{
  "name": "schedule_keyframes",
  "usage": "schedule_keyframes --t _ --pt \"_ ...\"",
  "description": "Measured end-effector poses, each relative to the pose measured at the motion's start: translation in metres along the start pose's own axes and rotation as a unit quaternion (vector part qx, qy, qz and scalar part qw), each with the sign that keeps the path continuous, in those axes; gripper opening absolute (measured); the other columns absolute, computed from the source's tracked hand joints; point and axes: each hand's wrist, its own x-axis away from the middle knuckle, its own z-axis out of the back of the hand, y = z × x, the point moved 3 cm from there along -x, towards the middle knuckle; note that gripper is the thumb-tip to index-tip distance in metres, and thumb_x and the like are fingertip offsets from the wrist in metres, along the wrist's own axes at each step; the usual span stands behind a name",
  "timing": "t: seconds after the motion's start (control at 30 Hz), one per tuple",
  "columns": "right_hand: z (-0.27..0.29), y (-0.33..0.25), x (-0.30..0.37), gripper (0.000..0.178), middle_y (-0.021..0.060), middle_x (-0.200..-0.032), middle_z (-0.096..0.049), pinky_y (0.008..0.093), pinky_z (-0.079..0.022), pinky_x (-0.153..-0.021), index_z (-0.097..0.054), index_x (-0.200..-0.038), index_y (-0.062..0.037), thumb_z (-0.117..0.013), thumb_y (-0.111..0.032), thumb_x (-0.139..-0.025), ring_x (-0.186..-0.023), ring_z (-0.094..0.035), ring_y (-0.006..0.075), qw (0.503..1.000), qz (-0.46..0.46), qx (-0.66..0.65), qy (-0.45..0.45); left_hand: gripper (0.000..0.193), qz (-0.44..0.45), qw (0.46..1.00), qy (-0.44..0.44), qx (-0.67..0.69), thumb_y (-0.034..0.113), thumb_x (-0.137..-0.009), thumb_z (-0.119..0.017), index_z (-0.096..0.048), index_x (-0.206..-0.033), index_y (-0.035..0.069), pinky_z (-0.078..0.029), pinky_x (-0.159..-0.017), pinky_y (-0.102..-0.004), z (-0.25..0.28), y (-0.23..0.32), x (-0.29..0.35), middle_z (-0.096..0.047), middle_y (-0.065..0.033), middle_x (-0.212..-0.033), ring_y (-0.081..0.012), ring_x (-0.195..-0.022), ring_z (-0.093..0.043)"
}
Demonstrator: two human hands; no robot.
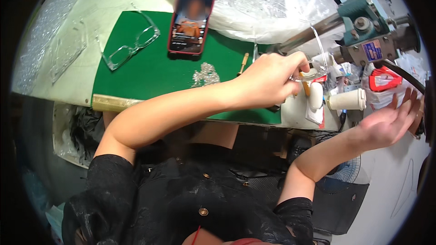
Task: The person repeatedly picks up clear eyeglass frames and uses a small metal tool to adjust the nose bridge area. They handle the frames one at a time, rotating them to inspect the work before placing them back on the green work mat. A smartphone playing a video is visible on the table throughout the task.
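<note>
My left hand reaches across the green mat and pinches a pair of clear eyeglasses beside the bench machine. One temple of the glasses points upward. Well to the right, past the table's edge, my right hand is raised with fingers spread and holds nothing; it is slightly blurred. A heap of tiny silver metal parts lies on the mat behind my left forearm. Near the left wrist rests a slim brass-coloured tool. A second pair of clear eyeglasses lies unfolded toward the mat's left side.
A phone in a red case lies at the back of the mat. Behind it spreads a large clear plastic bag. The metal bench machine juts in from the right. A white cup lies below it; a fan stands under table height.
</note>
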Motion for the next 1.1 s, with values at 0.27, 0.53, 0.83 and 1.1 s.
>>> schedule_keyframes --t 0.27,0.53,0.83,1.1 --pt "-0.053 -0.013 0.234 0.03 0.0077 -0.086 -0.055 0.0306 -0.046 -0.064 -0.067 -0.105 -0.0085 -0.065 0.001 -0.077 -0.073 -0.055 0.0216 0.827 -0.183 -0.029 -0.531 0.054 -0.036 0.956 -0.123 -0.262 -0.004 -0.073 -0.061 -0.049 -0.126 -0.001 -0.047 -0.087 -0.0415 0.128 0.057 0.132 -0.058 -0.0182 -0.108 -0.0283 -0.102 -0.057" --pt "-0.064 -0.024 0.255 0.033 0.0064 -0.08 -0.051 0.0338 -0.044 -0.062 -0.068 -0.107 -0.0127 -0.064 -0.003 -0.075 -0.072 -0.051 0.0233 0.804 -0.057 0.004 -0.592 0.055 0.045 0.917 0.369 -0.145 0.041 -0.092 -0.054 -0.046 -0.12 -0.005 -0.045 -0.096 -0.0414 0.212 0.061 0.209 -0.056 -0.02 -0.111 -0.0285 -0.106 -0.057" --pt "-0.06 -0.014 0.253 0.018 0.0098 -0.083 -0.06 0.0338 -0.047 -0.068 -0.067 -0.092 -0.0037 -0.067 0.001 -0.075 -0.077 -0.059 0.0255 0.813 -0.226 -0.01 -0.536 0.057 0.063 0.971 0.215 0.089 0.024 -0.087 -0.056 -0.03 -0.13 -0.001 -0.045 -0.051 -0.0256 0.151 0.045 0.182 -0.058 -0.0173 -0.075 -0.0215 -0.063 -0.056" --pt "-0.062 -0.011 0.263 0.012 0.0081 -0.077 -0.06 0.0312 -0.048 -0.062 -0.064 -0.083 -0.0024 -0.071 0.0 -0.073 -0.07 -0.06 0.0223 0.804 -0.291 -0.007 -0.518 0.086 0.105 0.961 0.24 0.087 0.057 -0.084 -0.059 -0.024 -0.138 0.0 -0.038 -0.051 -0.0177 0.124 0.028 0.174 -0.06 -0.0152 -0.077 -0.0139 -0.064 -0.057"
